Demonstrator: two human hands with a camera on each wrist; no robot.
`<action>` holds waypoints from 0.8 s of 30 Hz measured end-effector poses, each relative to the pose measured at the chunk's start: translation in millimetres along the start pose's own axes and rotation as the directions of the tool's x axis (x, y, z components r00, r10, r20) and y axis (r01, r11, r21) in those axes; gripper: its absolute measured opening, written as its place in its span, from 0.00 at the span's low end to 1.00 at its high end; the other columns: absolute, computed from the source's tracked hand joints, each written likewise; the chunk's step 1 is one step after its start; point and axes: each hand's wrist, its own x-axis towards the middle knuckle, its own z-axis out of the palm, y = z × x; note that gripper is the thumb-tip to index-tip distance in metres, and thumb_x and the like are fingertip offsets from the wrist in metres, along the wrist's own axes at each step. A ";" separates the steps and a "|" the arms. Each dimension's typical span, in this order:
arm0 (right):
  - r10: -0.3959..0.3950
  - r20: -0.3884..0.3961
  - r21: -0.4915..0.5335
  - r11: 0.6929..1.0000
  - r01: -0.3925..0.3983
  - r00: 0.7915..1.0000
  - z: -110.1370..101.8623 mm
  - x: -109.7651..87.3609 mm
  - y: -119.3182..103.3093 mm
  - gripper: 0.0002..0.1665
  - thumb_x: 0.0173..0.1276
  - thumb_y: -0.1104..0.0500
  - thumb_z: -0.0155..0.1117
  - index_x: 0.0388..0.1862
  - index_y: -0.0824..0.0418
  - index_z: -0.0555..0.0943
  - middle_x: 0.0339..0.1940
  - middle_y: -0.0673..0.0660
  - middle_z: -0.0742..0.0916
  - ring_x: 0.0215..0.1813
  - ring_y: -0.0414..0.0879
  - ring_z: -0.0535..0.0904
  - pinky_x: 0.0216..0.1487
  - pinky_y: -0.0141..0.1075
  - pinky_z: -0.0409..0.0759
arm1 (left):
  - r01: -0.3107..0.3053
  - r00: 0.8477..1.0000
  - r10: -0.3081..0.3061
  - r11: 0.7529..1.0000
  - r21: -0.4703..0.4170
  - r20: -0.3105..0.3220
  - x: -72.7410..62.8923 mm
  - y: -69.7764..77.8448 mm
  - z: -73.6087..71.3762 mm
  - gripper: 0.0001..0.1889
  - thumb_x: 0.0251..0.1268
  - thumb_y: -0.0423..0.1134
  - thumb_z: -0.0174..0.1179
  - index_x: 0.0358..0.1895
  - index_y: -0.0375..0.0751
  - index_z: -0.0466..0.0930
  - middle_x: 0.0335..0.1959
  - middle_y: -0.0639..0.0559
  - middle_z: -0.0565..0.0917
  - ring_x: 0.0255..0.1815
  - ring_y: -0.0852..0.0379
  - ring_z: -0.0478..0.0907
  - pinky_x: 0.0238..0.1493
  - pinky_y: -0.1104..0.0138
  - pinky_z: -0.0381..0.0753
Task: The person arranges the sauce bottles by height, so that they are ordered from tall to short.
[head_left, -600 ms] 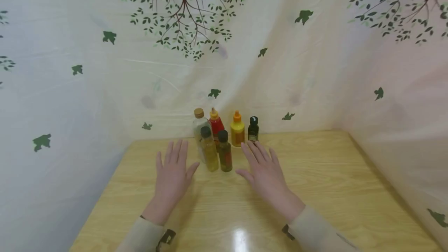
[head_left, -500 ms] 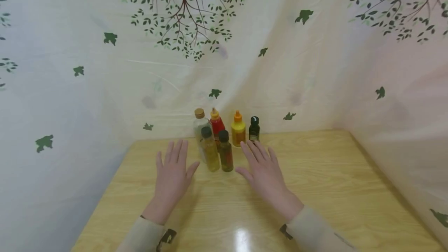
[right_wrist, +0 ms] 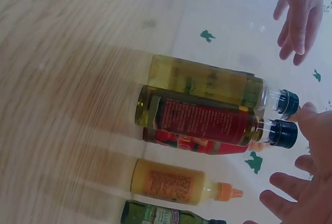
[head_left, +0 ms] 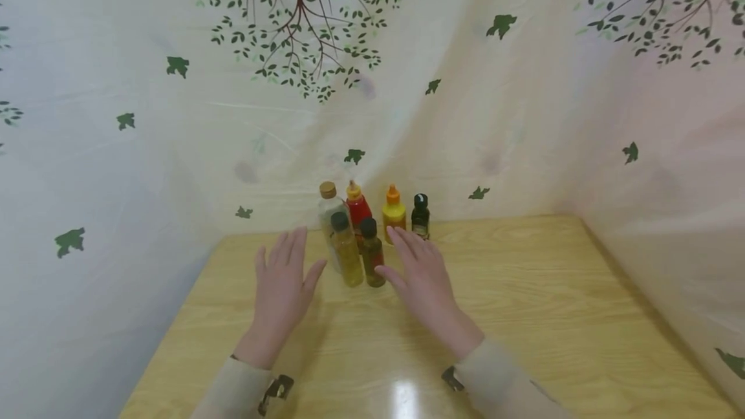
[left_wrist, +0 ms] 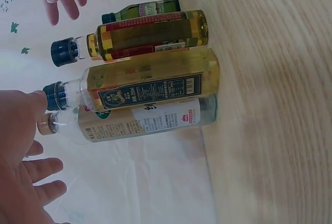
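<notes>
1. Head view: both the person's hands were released, fingers straight and holding nothing; the left hand (head_left: pixel 284 290) lay left of the bottles, while the right hand (head_left: pixel 427 283) overlapped part of them
2. The likeliest mishap, I judged, was a knock: the right thumb crossed in front of the slim dark-olive glass bottle with a black cap (head_left: pixel 370 254), contact impossible to tell, and a sideways push might have tipped it into the clear glass bottle of pale-gold liquid (head_left: pixel 350 258) just beside it
3. Those two stood upright in front on the pale wooden tabletop (head_left: pixel 524 302); behind were a taller clear glass bottle with a tan cap (head_left: pixel 326 217) and a red plastic squeeze bottle with a yellow top (head_left: pixel 357 210), with a yellow plastic squeeze bottle with an orange tip (head_left: pixel 394 214) and a small dark-green glass bottle (head_left: pixel 420 220) to the right
4. Left wrist view: the left thumb overlapped the pale-gold bottle's dark cap, touching or not I could not tell; a bump that high could have toppled it. Its flat side bore a dark, printed label
5. Right wrist view: spread right fingers lay near the caps, so careless closing could have upset neighbours too; the dark-olive bottle showed a red label and golden contents
</notes>
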 end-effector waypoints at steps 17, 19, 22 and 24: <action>0.110 -0.053 0.226 0.969 -0.096 0.992 23.3 24.6 -3.1 0.42 0.85 0.44 0.67 0.90 0.47 0.63 0.83 0.56 0.76 0.80 0.60 0.73 0.80 0.63 0.68 | 0.027 0.998 -0.032 0.996 -0.087 -0.056 18.3 1.0 -3.1 0.37 0.84 0.49 0.64 0.84 0.34 0.65 0.78 0.30 0.74 0.80 0.29 0.68 0.85 0.33 0.47; 0.130 -0.041 0.260 0.959 -0.115 0.991 25.0 28.4 -3.9 0.42 0.85 0.43 0.65 0.91 0.43 0.61 0.85 0.55 0.74 0.81 0.59 0.71 0.81 0.64 0.68 | 0.024 0.997 -0.030 0.996 -0.089 -0.066 20.0 1.1 -3.8 0.36 0.85 0.49 0.64 0.84 0.34 0.65 0.77 0.30 0.74 0.79 0.29 0.68 0.85 0.33 0.48; 0.142 -0.039 0.314 0.941 -0.123 0.989 27.3 33.0 -4.8 0.42 0.86 0.43 0.65 0.91 0.43 0.61 0.85 0.55 0.74 0.82 0.60 0.70 0.79 0.65 0.70 | 0.019 0.997 -0.025 0.996 -0.090 -0.075 22.2 1.2 -5.0 0.36 0.85 0.48 0.64 0.84 0.34 0.64 0.77 0.31 0.75 0.79 0.29 0.69 0.85 0.33 0.49; 0.146 -0.035 0.340 0.932 -0.126 0.989 29.1 35.2 -5.1 0.41 0.86 0.43 0.65 0.91 0.44 0.62 0.85 0.55 0.74 0.83 0.59 0.69 0.79 0.64 0.71 | 0.018 0.997 -0.026 0.996 -0.092 -0.077 23.2 1.4 -6.1 0.36 0.85 0.48 0.64 0.84 0.34 0.65 0.77 0.31 0.75 0.78 0.29 0.69 0.85 0.33 0.49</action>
